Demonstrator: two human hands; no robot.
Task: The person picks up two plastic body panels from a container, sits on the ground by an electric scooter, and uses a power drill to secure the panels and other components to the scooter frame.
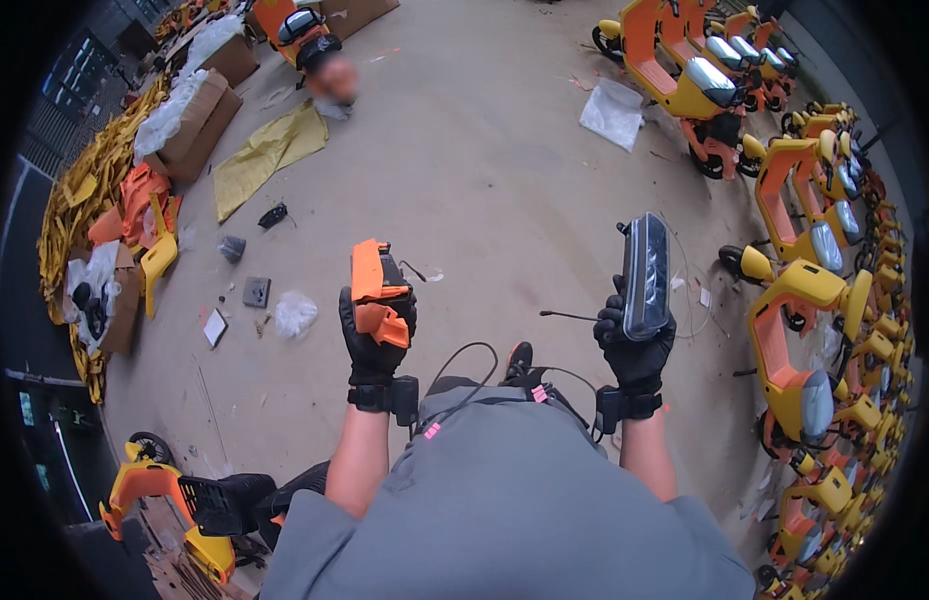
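Left grip (373, 345) grasps orange-and-black part (368, 272); right grip (637, 347) grasps dark oblong unit (646, 280). Both are held apart; apparently neither is fitted to anything yet.

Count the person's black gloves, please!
2: one on the left hand, holding an orange-and-black plastic part; one on the right hand, holding a long, dark, glossy-faced unit. Both are partly covered.

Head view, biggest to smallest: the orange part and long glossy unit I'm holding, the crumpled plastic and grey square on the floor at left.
1. Long glossy unit and orange part: too alike to rank.
2. Crumpled plastic.
3. Grey square.
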